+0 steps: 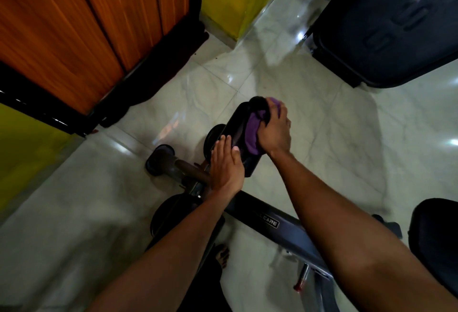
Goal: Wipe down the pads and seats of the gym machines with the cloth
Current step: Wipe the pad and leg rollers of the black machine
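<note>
Right hand (273, 129) clenched round purple cloth (251, 129), pressing it on the black pad (238, 128) near its far end; left hand (226, 163) flat, fingers straight, on pad's near edge, likely bracing it against the wiping; frame (270, 222) runs below; wiping looks underway, near part apparently not yet covered.

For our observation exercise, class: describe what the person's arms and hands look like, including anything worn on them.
The left forearm and right forearm are bare to the frame's edge: no sleeves show. The left hand and right hand wear no gloves, and no watch, ring or bracelet is visible. Short fingernails show on the left hand.
</note>
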{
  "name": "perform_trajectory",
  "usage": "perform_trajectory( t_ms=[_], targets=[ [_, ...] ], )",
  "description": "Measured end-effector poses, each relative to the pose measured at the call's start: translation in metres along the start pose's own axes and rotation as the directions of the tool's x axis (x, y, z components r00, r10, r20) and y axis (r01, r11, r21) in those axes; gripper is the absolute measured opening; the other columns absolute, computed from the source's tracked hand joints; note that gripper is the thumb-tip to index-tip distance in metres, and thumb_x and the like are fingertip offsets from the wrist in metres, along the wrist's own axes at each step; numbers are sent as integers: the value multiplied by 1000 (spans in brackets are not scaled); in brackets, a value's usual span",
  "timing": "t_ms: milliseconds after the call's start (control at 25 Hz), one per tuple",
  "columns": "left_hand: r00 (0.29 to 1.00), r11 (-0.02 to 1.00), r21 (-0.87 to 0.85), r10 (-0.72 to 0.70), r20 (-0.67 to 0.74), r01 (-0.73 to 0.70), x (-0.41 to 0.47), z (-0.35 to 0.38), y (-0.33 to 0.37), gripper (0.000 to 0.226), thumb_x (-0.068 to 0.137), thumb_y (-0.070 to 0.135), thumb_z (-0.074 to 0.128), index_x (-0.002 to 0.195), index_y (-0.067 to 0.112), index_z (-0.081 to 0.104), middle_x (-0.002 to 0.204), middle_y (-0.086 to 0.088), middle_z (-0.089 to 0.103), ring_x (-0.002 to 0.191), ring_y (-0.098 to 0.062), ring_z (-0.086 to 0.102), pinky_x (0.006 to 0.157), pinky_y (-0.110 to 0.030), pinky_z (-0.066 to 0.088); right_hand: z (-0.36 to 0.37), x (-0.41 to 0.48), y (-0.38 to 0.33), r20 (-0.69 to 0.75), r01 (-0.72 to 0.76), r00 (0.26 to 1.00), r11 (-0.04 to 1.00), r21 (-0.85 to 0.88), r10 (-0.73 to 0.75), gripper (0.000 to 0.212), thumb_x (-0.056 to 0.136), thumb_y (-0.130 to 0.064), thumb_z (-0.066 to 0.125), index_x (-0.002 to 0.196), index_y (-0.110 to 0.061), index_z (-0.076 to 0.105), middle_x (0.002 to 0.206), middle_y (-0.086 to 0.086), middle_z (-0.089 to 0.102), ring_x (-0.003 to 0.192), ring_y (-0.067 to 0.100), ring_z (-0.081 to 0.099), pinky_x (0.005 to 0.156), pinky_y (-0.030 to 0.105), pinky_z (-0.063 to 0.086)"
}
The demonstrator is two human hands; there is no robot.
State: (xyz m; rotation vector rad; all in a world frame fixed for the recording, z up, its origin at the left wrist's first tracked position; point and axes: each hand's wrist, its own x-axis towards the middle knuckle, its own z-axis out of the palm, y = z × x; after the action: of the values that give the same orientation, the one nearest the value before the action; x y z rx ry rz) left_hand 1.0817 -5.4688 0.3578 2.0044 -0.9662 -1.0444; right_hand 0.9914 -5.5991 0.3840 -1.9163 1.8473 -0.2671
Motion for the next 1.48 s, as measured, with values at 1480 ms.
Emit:
perform_trajectory(
  t_ms=[1480],
  targets=[
    [973, 927, 365, -1, 231, -86, -45, -23, 100, 40, 105, 27, 42, 138, 9, 56, 142, -22, 51, 131, -40, 45, 111, -43, 36, -121, -153, 36, 175, -139, 976, 989, 44, 129, 67, 86, -39, 67, 146, -43, 37, 151, -1, 34, 120, 41, 53, 95, 46, 48]
  ],
)
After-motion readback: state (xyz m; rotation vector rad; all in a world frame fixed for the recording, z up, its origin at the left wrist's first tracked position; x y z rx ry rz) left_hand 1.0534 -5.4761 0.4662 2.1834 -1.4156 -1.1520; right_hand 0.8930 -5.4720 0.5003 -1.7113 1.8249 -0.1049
